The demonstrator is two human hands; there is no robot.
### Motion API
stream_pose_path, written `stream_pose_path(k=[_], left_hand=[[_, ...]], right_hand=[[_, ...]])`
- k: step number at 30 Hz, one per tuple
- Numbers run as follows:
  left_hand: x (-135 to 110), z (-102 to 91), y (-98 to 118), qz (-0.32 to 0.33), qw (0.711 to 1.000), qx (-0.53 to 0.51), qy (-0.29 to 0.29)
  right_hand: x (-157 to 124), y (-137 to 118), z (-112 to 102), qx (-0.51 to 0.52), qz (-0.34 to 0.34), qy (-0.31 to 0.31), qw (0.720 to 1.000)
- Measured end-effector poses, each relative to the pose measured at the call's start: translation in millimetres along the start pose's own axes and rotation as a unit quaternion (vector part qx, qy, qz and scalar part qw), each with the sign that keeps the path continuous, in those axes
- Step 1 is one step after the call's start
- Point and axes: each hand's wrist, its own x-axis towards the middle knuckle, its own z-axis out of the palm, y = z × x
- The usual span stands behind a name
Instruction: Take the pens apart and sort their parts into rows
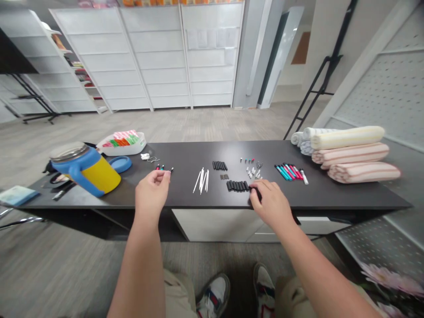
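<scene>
Bare left hand (151,196), thumb and fingertips pinched together, just short of small pen parts with red and teal tips (164,168) at its 1 o'clock; contents of the pinch too small to tell. Bare right hand (270,205), well apart from the left, fingers curled over the end of a row of short matte-black plastic tubes (236,186) at its 10 o'clock; grip or mere touch impossible to tell. Between the hands, thin white sticks (202,180) on a long matte-black tabletop (195,154). Slim teal and pink felt markers (288,172) farther right. Best handling: light fingertip contact, low wrist, neighbouring tubes undisturbed.
</scene>
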Motion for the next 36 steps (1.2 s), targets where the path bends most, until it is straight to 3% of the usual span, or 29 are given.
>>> stream_pose_path(k=[3, 7, 10, 17, 20, 23, 26, 28, 33, 36], left_hand=[[8.2, -7.6, -18.2, 0.062, 0.971, 0.229, 0.029], [9.9, -0.2, -30.4, 0.097, 0.921, 0.376, -0.005], [5.1, 10.2, -28.6, 0.096, 0.895, 0.436, -0.005], [-4.9, 25.4, -15.4, 0.077, 0.883, 0.463, -0.009], [-8.1, 30.3, -1.9, 0.123, 0.887, 0.445, -0.004], [-16.3, 39.4, 16.2, 0.208, 0.908, 0.364, -0.015], [-33.5, 55.6, 30.4, 0.318, 0.91, 0.223, -0.143], [-48.7, 68.6, 36.3, 0.362, 0.904, 0.126, -0.188], [-76.6, 92.2, 42.9, 0.36, 0.898, -0.011, -0.251], [-78.7, 97.6, 40.4, 0.388, 0.891, 0.013, -0.235]], right_hand=[[-3.6, 4.1, -2.6, 0.082, 0.017, 0.036, 0.996], [-5.2, 6.2, -8.1, 0.132, 0.038, 0.045, 0.989], [-5.1, 9.0, -11.0, 0.157, 0.052, 0.038, 0.986], [-3.6, 15.0, -17.5, 0.222, 0.08, 0.047, 0.971], [-3.3, 10.6, -19.3, 0.231, 0.077, 0.053, 0.968], [-4.5, 1.8, -20.7, 0.247, 0.059, 0.03, 0.967], [-5.6, -6.5, -22.6, 0.275, 0.056, -0.025, 0.959], [-5.4, -9.1, -23.5, 0.282, 0.05, -0.065, 0.956], [-3.5, -5.7, -22.8, 0.287, 0.059, -0.082, 0.953], [-3.3, -3.7, -21.7, 0.291, 0.07, -0.079, 0.951]])
